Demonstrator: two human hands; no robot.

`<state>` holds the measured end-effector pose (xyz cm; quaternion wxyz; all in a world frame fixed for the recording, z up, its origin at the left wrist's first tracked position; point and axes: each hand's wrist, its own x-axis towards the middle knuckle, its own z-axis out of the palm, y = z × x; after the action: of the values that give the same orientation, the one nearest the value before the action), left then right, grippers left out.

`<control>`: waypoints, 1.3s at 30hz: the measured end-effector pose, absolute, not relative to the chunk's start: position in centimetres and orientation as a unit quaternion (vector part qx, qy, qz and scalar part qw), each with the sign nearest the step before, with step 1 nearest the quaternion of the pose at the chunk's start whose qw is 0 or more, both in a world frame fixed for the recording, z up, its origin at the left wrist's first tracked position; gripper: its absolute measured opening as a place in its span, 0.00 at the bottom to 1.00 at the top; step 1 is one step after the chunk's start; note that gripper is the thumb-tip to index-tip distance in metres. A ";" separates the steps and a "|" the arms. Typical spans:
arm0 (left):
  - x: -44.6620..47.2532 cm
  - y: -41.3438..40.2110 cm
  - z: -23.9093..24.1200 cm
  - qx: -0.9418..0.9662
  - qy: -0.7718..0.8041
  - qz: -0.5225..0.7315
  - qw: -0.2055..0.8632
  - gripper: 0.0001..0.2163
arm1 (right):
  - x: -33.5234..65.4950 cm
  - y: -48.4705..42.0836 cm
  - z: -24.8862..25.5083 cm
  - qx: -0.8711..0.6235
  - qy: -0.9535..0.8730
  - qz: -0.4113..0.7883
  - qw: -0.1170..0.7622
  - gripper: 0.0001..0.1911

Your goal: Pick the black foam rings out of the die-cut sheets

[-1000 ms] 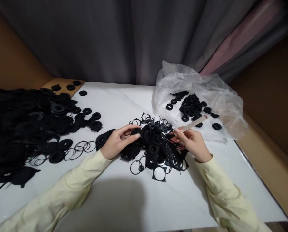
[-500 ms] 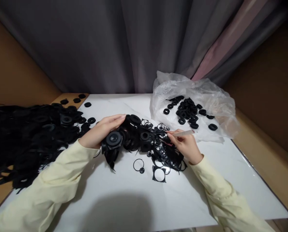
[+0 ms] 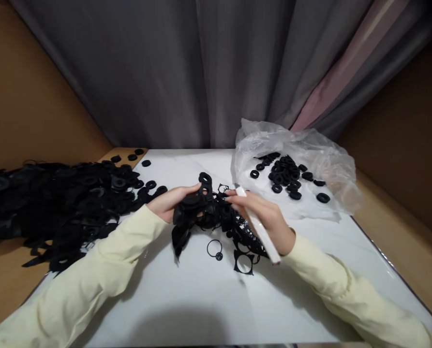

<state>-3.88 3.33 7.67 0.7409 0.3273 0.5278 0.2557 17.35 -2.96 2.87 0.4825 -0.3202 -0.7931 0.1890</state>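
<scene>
My left hand (image 3: 169, 202) is closed around a clump of black rubber rings (image 3: 192, 208), lifted at the middle of the white table. The thumb lies along the top of the clump, and a dark strip hangs below. My right hand (image 3: 270, 215) grips a slim white stick-shaped tool (image 3: 260, 229), which slants down toward the wrist. Its fingertips are at the right side of the clump; whether they pinch a piece is hidden. Beneath that hand lies a heap of thin black rubber offcuts (image 3: 246, 237). A thin loop (image 3: 208, 251) and a square frame with a round hole (image 3: 236, 265) lie in front.
A large pile of black rubber pieces (image 3: 81, 198) covers the left side. At the back right, a clear plastic bag (image 3: 332, 159) lies spread with many thick black rings (image 3: 286, 169) on it. Brown panels (image 3: 30, 96) flank the table (image 3: 186, 304), with a grey curtain (image 3: 165, 72) behind.
My right hand has moved left to the clump, and the white tool has swung from pointing right to slanting toward me. The left hand has turned the clump. The view has shifted slightly.
</scene>
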 end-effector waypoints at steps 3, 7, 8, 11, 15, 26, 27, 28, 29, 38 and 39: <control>-2.7 3.0 6.9 0.336 0.500 0.239 0.762 0.13 | 15.2 -2.3 3.5 -0.256 -0.855 0.125 0.434 0.04; -2.3 3.1 5.8 0.338 0.469 0.243 0.779 0.14 | 13.8 -1.2 3.1 -0.272 -0.876 0.096 0.386 0.08; -2.4 3.1 5.6 0.336 0.470 0.241 0.780 0.15 | 13.8 -1.0 3.1 -0.288 -0.867 0.113 0.390 0.08; -2.8 3.0 5.1 0.345 0.466 0.232 0.781 0.19 | 14.7 -0.7 3.9 -0.349 -0.801 0.205 0.441 0.11; -3.2 2.3 4.6 0.387 0.444 0.241 0.771 0.20 | 16.6 -0.6 5.5 -0.385 -0.684 0.379 0.490 0.17; -3.7 -0.4 5.5 0.783 0.467 0.162 0.379 0.18 | 19.8 -2.9 1.3 -0.441 -0.542 0.538 0.471 0.22; -3.7 -0.3 5.6 0.812 0.439 0.150 0.354 0.18 | 19.9 -2.9 1.3 -0.447 -0.544 0.524 0.479 0.22; -3.7 0.0 5.7 0.837 0.413 0.145 0.328 0.18 | 19.9 -2.7 1.6 -0.449 -0.546 0.513 0.487 0.22; -3.7 0.5 5.9 0.858 0.393 0.149 0.295 0.19 | 19.9 -2.3 2.0 -0.448 -0.546 0.504 0.497 0.22; -3.9 3.4 11.3 0.882 0.434 0.183 -0.020 0.11 | 18.3 3.7 7.6 -0.372 -0.558 0.424 0.609 0.21; -4.0 3.2 11.7 0.879 0.440 0.182 -0.039 0.11 | 18.0 4.3 8.0 -0.362 -0.561 0.422 0.613 0.21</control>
<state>-4.01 3.21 11.71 -0.0395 0.8786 0.4397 0.1824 17.99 4.30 7.98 0.6128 -0.3618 -0.5614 0.4222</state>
